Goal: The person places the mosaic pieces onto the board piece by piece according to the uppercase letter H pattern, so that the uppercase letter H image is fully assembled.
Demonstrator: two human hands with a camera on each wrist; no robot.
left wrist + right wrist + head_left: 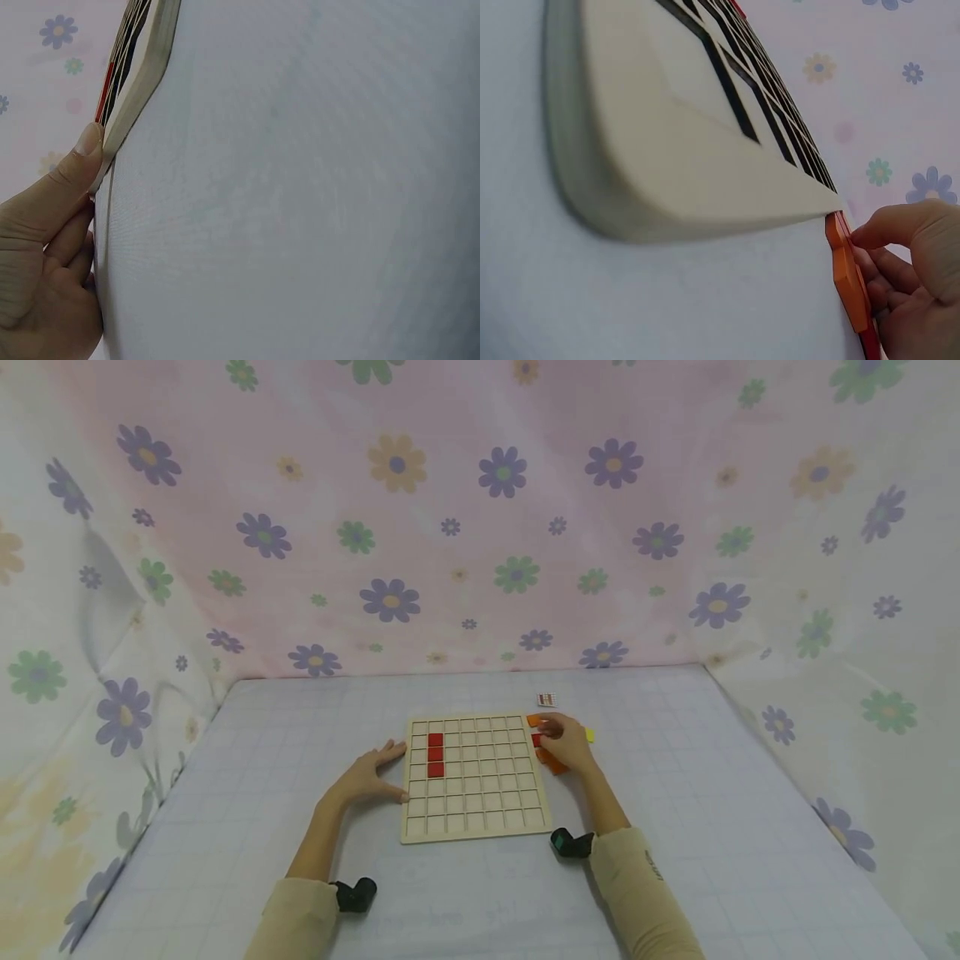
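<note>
A wooden grid board (480, 837) lies flat on the table, with several square cells. Three red squares (436, 754) stand in one column near its left side. My left hand (369, 775) has thumb and fingers spread against the board's left edge; in the left wrist view the thumb (67, 180) touches that edge. Beside the board's right edge, my right hand (567, 745) pinches a red piece (536, 740) among loose pieces. Orange pieces (847, 274) lie close by in the right wrist view, and the hand hides part of the pile.
Behind the board's right corner lies a small printed card (547, 700). A yellow piece (590, 736) shows just right of my right hand. Flower-patterned cloth (480, 527) hangs at the back and sides of the white-covered table (225, 827).
</note>
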